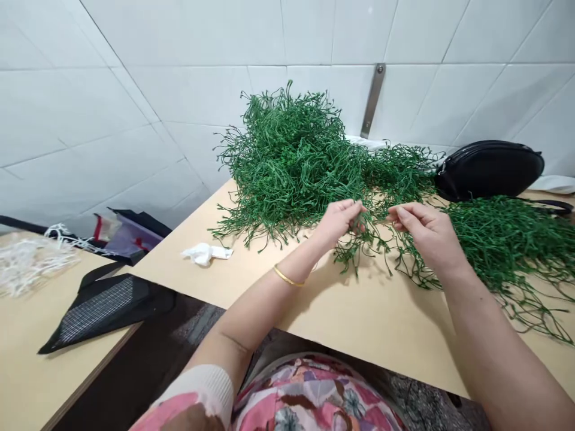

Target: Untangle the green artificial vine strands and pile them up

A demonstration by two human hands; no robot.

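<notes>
A big tangled heap of thin green strands with small knobbed ends (296,155) rises at the back of the pale wooden table (269,287). In front of it my left hand (341,218) is closed on a few green strands (359,245) that hang down to the tabletop. To its right, a short gap away, my right hand (420,227) has thumb and fingers pinched together; what they hold, if anything, is too small to make out. Another spread of green strands (507,245) lies to the right, beside and behind my right wrist.
A black zipped bag (492,167) stands at the back right. Left of the heap is a crumpled white tissue (206,253). A second table (27,335) at the left holds white strands (33,260) and a black mesh item (99,305); a dark gap separates the tables.
</notes>
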